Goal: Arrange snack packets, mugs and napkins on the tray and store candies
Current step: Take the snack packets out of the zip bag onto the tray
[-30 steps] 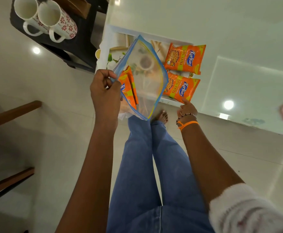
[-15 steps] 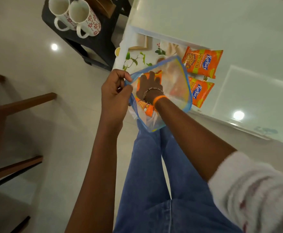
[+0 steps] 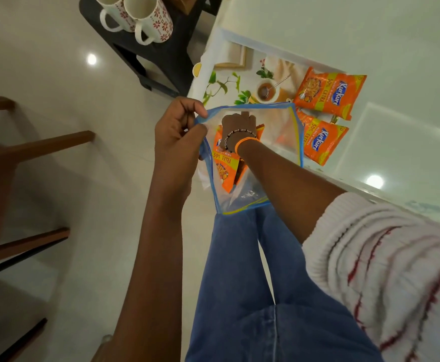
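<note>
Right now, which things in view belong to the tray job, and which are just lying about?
Job:
- zip bag, pinched open by the left hand
- right hand inside it, at a snack packet
- two snack packets on the tray
- two mugs on the dark stool

Lying about:
- wooden chair

head-worn view, steeply downward, close above hands (image 3: pixel 179 134)

The right hand (image 3: pixel 238 126) is inside the clear pouch (image 3: pixel 279 142); its fingers are hidden. The mugs (image 3: pixel 140 17) are cropped at the frame's top edge.
</note>
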A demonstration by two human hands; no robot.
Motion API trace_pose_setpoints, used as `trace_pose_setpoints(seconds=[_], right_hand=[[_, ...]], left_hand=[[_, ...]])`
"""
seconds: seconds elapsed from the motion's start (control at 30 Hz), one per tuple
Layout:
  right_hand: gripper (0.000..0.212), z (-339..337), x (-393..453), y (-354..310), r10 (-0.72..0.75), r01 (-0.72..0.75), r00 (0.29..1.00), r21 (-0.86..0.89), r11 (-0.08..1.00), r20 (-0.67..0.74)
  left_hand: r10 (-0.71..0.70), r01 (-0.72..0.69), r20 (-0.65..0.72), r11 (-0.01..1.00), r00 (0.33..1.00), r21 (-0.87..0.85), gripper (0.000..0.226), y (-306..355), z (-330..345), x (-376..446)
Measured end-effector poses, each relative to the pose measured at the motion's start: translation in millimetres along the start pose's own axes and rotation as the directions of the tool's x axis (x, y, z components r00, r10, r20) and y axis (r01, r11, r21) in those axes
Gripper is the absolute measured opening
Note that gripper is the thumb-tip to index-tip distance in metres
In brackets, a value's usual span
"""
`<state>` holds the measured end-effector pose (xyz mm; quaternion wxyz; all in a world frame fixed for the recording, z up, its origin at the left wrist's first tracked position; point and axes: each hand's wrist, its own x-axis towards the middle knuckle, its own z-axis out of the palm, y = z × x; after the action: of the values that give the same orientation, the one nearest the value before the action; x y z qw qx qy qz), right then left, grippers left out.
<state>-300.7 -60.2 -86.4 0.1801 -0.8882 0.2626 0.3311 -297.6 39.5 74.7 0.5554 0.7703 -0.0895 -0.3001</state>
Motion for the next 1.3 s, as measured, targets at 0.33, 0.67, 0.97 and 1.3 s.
trace_pose_setpoints(seconds=[0.33, 0.67, 0.97, 1.3], right_hand=[[0.036, -58, -51, 12, -0.245, 0.264, 0.962, 0.191, 0.945, -0.118], [0.031, -144, -74, 145, 0.194, 0.16, 0.895, 0.695, 0.701, -0.401], [0.033, -138, 17, 214, 0.383, -0.014, 0.865, 0.747, 0.664, -0.325], [0.035, -99, 104, 189, 0.254, -0.1, 0.949, 0.587, 0.803, -0.185]], left_hand=[[-0.142, 0.186, -0.311, 0.976, 0.94, 0.115, 0.033, -19, 15, 27], [-0.174, 0.245, -0.355, 0.955, 0.918, 0.166, 0.018, -11, 25, 54], [-0.13, 0.248, -0.336, 0.909, 0.933, 0.335, 0.017, -3, 9, 72], [-0.192, 0.251, -0.213, 0.919, 0.958, 0.305, 0.031, 6, -19, 104]])
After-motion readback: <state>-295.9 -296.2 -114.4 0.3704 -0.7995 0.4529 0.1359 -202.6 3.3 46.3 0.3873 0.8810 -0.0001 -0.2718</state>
